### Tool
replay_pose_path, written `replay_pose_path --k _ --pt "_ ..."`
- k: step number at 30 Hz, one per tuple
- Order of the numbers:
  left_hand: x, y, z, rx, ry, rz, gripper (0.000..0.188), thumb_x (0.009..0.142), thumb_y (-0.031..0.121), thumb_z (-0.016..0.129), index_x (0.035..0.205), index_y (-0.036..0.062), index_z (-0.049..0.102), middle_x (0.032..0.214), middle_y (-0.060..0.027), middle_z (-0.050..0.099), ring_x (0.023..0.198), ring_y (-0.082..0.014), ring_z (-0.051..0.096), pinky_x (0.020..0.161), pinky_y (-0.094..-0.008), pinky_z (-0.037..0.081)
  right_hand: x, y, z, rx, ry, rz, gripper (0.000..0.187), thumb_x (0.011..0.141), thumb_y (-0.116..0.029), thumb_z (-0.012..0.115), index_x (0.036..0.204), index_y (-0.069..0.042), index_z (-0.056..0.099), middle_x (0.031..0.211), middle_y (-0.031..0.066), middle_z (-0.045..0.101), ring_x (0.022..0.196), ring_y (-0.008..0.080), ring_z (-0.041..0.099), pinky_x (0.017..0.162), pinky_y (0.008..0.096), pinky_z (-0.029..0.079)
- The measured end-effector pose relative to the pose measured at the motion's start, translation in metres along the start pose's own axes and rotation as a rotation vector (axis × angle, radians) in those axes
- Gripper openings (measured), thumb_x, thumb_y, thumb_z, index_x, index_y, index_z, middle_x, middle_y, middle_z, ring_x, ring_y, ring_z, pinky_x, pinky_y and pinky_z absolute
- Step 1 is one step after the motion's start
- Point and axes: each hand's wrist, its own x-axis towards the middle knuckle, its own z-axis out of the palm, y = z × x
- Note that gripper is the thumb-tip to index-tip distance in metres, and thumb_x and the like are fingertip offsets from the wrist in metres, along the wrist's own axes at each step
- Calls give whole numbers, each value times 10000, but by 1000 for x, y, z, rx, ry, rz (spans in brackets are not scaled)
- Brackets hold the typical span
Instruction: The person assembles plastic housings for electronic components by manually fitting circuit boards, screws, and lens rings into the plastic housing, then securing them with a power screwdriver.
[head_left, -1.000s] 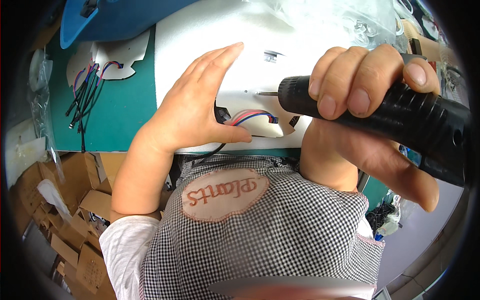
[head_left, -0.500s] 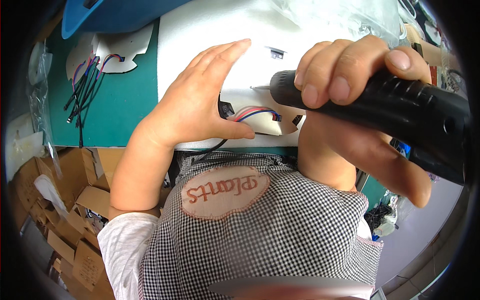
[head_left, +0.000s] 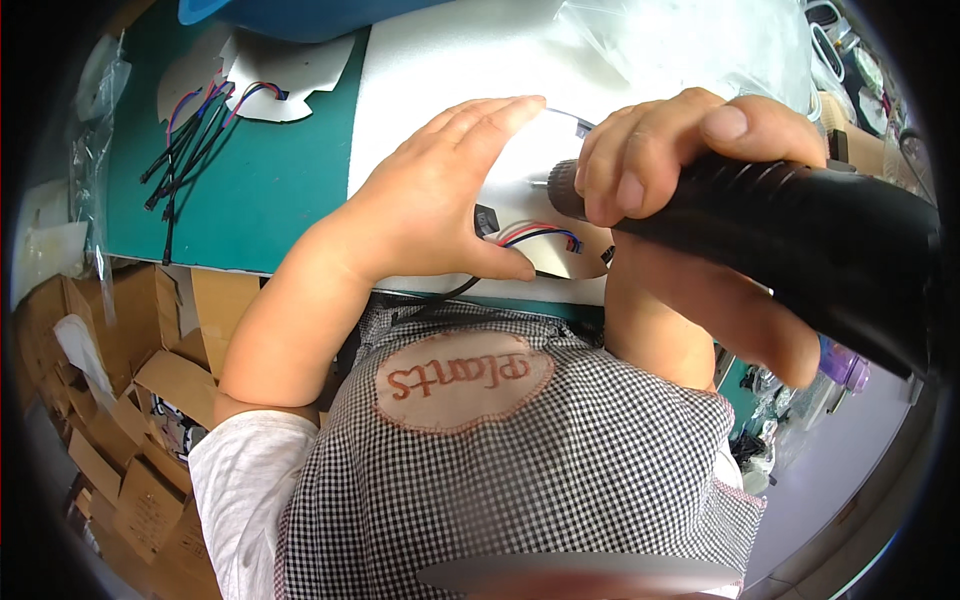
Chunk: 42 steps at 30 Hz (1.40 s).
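My right hand [head_left: 660,150] grips a black electric screwdriver [head_left: 800,225], held tilted with its narrow end toward the left. Its short bit [head_left: 540,184] points at a shiny pale metal plate [head_left: 520,205]; whether it touches a screw there is hard to see. Around the plate's left side lies my left hand [head_left: 430,190], fingers stretched and thumb spread apart. Near that thumb sit a small black block [head_left: 486,219] and a bundle of red, blue and black wires [head_left: 542,232] on the plate. The left palm hides part of the plate.
Under the plate is a white foam sheet [head_left: 420,70] on a green work mat [head_left: 300,180]. More pale plates [head_left: 290,65] with black-ended wires [head_left: 185,150] lie at left. A blue bin [head_left: 280,15], clear plastic bags [head_left: 690,50] and cardboard boxes [head_left: 150,490] surround the work area.
The whole view has shifted, so the bench things appear farther right. The screwdriver's nose is closer to the plate, and less of its bit shows. My left hand keeps its spread pose.
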Motion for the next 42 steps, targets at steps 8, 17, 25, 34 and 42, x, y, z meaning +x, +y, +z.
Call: replay_pose_path --k 8,17,25,34,42 --pt "-5 -10 -2 -2 -18 -69 1200 467 330 906 1486 100 315 1452 -173 414 1336 -371 387 1121 -437 332 -11 9 10 15 440 -39 1003 694 -861 537 1226 -11 513 839 126 593 630 220 591 590 345 498" --pt "-9 7 -1 245 12 -60 1243 472 362 902 1514 131 266 1491 -165 340 1348 -366 362 1121 -441 338 -23 -40 -9 -108 496 -158 1009 711 -890 457 1226 -24 527 810 113 599 590 233 613 581 369 534" --pt "-42 -15 -20 249 191 126 1114 515 403 893 1461 116 380 1447 -150 385 1294 -352 420 1064 -448 391 -30 -33 -5 -100 557 -141 931 722 -857 513 1178 -49 586 779 80 572 599 203 580 576 337 479" --pt "-176 -11 -77 439 324 -218 1039 483 403 891 1396 124 481 1430 -141 416 1290 -337 437 1048 -433 404 -47 3 -24 -32 645 -56 896 732 -839 524 1169 -60 587 785 68 541 590 193 518 599 335 437" --pt "-345 -46 -91 -194 38 -1318 810 611 417 845 1282 51 577 1265 -164 528 1203 -301 525 1037 -359 405 -55 11 -58 49 539 37 860 734 -814 554 1147 -62 616 838 98 587 654 225 559 663 369 452"
